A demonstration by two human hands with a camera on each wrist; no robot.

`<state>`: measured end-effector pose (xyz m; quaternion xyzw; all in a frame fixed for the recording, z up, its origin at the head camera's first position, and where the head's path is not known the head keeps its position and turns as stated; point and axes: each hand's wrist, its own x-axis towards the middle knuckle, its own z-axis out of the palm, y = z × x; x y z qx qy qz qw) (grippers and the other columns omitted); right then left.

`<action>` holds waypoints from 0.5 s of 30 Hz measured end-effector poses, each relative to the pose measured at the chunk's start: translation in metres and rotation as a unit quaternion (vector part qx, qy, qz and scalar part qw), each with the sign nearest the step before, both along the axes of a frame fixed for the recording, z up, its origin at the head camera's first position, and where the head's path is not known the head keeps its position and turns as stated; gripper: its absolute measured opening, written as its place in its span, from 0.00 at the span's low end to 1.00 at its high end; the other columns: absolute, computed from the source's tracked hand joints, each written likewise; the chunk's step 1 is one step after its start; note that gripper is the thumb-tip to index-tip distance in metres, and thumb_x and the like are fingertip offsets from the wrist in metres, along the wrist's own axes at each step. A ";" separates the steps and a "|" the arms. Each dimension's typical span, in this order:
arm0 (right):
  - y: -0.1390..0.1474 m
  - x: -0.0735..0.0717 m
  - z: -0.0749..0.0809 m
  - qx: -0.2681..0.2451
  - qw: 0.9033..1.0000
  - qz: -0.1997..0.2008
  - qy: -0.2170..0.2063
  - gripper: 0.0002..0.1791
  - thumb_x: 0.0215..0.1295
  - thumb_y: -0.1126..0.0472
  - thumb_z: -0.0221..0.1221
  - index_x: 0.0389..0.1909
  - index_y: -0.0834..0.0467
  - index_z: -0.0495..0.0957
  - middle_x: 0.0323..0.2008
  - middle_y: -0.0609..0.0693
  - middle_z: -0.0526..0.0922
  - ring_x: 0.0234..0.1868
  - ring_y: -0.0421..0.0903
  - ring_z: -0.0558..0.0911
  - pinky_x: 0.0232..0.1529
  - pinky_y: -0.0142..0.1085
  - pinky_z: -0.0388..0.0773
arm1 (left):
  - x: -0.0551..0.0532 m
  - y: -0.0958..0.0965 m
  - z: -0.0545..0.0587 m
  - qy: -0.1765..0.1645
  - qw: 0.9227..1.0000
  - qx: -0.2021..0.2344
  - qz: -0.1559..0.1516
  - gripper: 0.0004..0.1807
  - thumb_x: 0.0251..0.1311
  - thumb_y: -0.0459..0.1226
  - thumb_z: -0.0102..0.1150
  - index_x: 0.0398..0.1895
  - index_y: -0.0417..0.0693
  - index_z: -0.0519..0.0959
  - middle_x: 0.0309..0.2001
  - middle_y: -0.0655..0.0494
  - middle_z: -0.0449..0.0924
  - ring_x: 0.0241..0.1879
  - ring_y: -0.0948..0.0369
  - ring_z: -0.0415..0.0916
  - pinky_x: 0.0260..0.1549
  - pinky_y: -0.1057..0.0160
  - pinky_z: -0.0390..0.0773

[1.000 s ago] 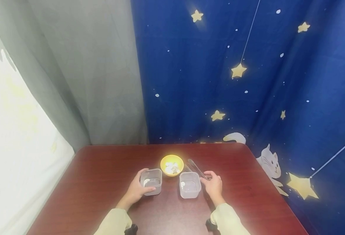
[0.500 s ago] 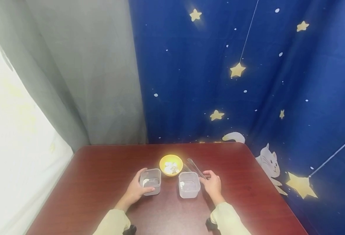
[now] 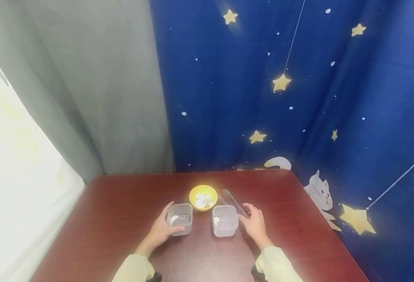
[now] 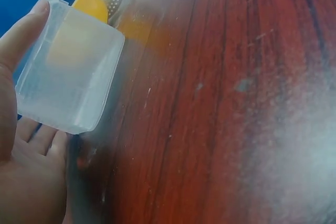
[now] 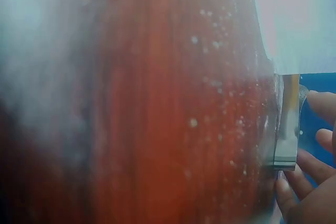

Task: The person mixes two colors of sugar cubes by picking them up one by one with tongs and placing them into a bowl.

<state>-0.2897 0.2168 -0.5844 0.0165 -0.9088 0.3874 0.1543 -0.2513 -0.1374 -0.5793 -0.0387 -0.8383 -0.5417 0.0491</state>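
My left hand (image 3: 161, 229) grips a clear square plastic container (image 3: 179, 220), thumb along its near side and fingers round its left side. A small white piece lies inside. The left wrist view shows this container (image 4: 73, 72) up close. A second clear container (image 3: 225, 221), also with white in it, stands to the right. Beside that one, my right hand (image 3: 254, 225) has its fingers loosely spread around the near end of metal tongs (image 3: 235, 203), which lie on the table. In the right wrist view the tongs' end (image 5: 286, 153) is beside the fingertips.
A yellow bowl (image 3: 203, 197) holding several white pieces stands behind and between the containers. The dark red table (image 3: 129, 196) has its far edge against grey and blue star-patterned curtains (image 3: 228, 98).
The head view has shifted slightly to the right. My right hand's fingers have spread a little around the tongs' end. My left hand still holds its container.
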 end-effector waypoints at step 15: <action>0.002 0.004 0.000 0.028 0.999 0.036 0.019 0.31 0.54 0.56 0.70 0.60 0.57 0.75 0.51 0.58 0.81 0.50 0.57 0.74 0.49 0.55 0.71 | 0.012 -0.004 -0.002 0.035 0.999 -0.006 -0.001 0.65 0.34 0.44 0.82 0.75 0.42 0.51 0.68 0.35 0.61 0.63 0.41 0.62 0.61 0.37 0.58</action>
